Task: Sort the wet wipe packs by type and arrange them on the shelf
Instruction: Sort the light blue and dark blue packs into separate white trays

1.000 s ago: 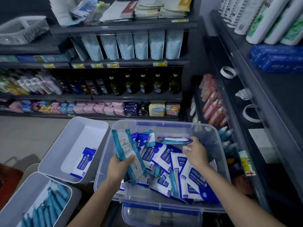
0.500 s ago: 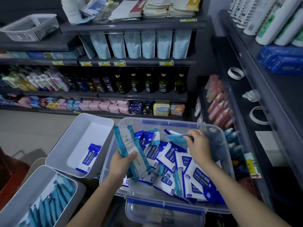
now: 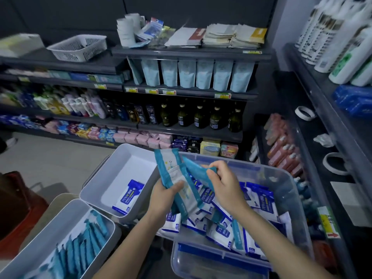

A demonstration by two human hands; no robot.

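– Below the dark shelving (image 3: 191, 55), over the clear tub (image 3: 281, 172): which step is this?

– Sorting, I'd say, with no shelving begun. The tub holds a loose heap, mostly blue-and-white packs (image 3: 259, 200) with a few teal ones among them. Left of it stand two grey bins. The far bin (image 3: 124, 168) has a single blue-and-white pack (image 3: 128, 196) on its floor. The near bin (image 3: 68, 216) has a row of teal packs (image 3: 80, 248) on edge.

– And the hands?

– The left hand (image 3: 163, 198) grips a bundle of teal packs (image 3: 177, 178), held up over the tub's left side, fingers and thumb wrapped round its lower half. The right hand (image 3: 225, 184) pinches one more teal pack (image 3: 197, 170) by its end, and the other end meets the bundle.

– So the next move?

– Likely to tuck that pack under the left thumb, then carry the bundle left to the near bin and stand it on edge beside the others. The left grip is loaded with slick wrappers, so it wants a firm squeeze before the right fingers release. Plenty remains in the tub, so the shelf comes later.
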